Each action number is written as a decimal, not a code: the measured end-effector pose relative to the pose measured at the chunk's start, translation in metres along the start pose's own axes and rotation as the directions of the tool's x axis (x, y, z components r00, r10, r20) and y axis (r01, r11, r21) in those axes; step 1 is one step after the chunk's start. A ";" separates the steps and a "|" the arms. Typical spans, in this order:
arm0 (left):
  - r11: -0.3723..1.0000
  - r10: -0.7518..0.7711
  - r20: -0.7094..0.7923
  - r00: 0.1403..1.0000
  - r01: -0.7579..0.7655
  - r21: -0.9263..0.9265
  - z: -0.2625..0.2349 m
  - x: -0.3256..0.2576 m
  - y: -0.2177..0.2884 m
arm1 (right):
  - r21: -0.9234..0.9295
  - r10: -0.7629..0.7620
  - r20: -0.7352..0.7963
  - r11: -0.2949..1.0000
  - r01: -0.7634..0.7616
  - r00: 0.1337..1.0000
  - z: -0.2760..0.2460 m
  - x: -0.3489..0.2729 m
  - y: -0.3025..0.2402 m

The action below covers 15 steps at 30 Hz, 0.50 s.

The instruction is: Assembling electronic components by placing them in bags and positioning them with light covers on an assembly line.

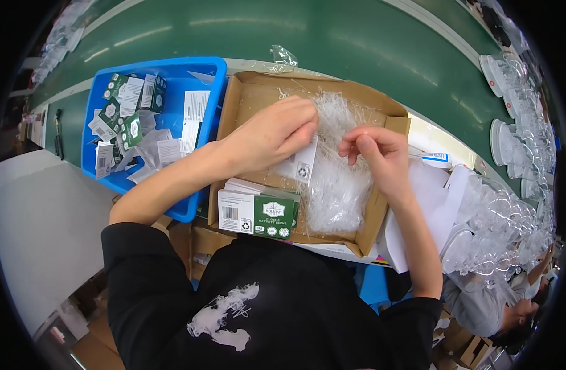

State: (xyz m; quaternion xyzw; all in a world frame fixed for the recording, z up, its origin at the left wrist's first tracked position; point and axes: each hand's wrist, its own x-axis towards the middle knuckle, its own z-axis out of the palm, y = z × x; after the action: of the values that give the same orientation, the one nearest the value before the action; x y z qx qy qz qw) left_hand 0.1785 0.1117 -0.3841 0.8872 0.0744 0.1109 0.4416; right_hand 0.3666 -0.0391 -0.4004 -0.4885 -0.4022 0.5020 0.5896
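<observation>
My left hand (pixel 289 126) is closed over the cardboard box (pixel 246 102), gripping a white printed card (pixel 303 161) that shows below its fingers. To its right, my right hand (pixel 381 157) has its fingers curled, thumb near the fingertips; anything between them is too small to make out. Under and between the hands lie bundles of thin clear plastic strands (pixel 337 200), with looser strands (pixel 338 114) toward the back of the box. A stack of green and white folded cards (pixel 258 213) occupies the box's near left corner.
A blue plastic bin (pixel 200 66) with many carded tags and clear bags (pixel 132 126) stands left of the box. White paper sheets (pixel 418 203) lie right of it. Clear domed items (pixel 499 216) are massed at the right. A green work surface (pixel 357 37) stretches behind.
</observation>
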 end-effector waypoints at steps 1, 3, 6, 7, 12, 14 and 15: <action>0.998 0.033 -0.056 0.998 -0.030 0.048 0.002 0.000 -0.001 | -0.044 -0.051 -0.002 0.998 0.050 0.999 0.003 0.000 0.001; 0.993 0.070 -0.110 0.991 -0.059 0.098 0.001 0.002 -0.001 | -0.088 -0.102 -0.002 0.991 0.101 0.995 0.006 0.002 0.001; 0.993 0.061 -0.163 0.985 -0.043 0.112 -0.001 -0.001 0.004 | -0.131 -0.105 0.019 0.986 0.107 0.994 0.010 -0.002 -0.001; 0.993 0.062 -0.166 0.984 -0.043 0.114 -0.001 -0.002 0.005 | -0.114 -0.044 0.025 0.992 0.046 0.999 0.009 -0.002 -0.002; 0.989 -0.034 -0.070 0.997 0.023 -0.149 0.007 -0.002 0.006 | -0.070 0.071 0.016 0.995 -0.070 0.997 0.009 -0.004 -0.003; 0.971 -0.091 -0.070 0.993 0.073 -0.226 0.009 -0.005 0.010 | -0.081 0.090 0.066 0.993 -0.084 0.994 0.009 -0.006 0.000; 0.946 -0.149 -0.067 0.987 0.122 -0.301 0.009 -0.005 0.011 | -0.079 0.090 0.063 0.993 -0.085 0.994 0.010 -0.005 0.000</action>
State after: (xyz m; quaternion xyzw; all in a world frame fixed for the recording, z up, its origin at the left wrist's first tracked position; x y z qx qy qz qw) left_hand 0.1763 0.0968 -0.3814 0.7980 0.1372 0.1296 0.5723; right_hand 0.3564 -0.0426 -0.3980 -0.5109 -0.4188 0.5276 0.5341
